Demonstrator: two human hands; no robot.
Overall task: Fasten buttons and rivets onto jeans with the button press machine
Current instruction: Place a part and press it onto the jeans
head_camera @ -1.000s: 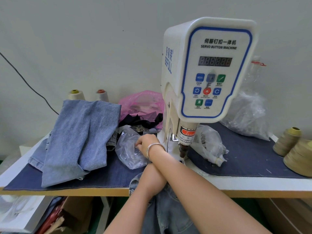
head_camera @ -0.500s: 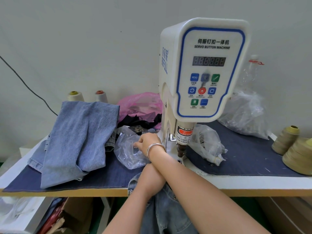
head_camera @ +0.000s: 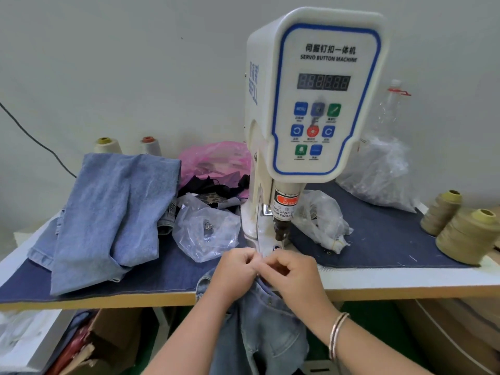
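Note:
The white servo button machine (head_camera: 319,104) stands mid-table, its punch (head_camera: 281,231) above the lower die (head_camera: 277,248). A pair of light blue jeans (head_camera: 267,334) hangs over the table's front edge, its top edge lying just before the die. My left hand (head_camera: 235,269) and my right hand (head_camera: 295,274), which wears a bracelet, meet there with curled fingers and pinch the jeans' top edge. Whether a button sits between the fingertips is hidden. A clear bag of metal parts (head_camera: 205,234) lies left of the machine.
Folded jeans (head_camera: 116,212) are piled at the left on the dark denim table cover (head_camera: 378,239). A second clear bag (head_camera: 322,226) lies right of the punch, a larger one (head_camera: 378,174) behind. Thread cones (head_camera: 470,236) stand at the right, a pink bag (head_camera: 216,161) behind.
My right hand has left the clear bag on the left and uncrossed from my left arm. Both hands have come together on the jeans in front of the die.

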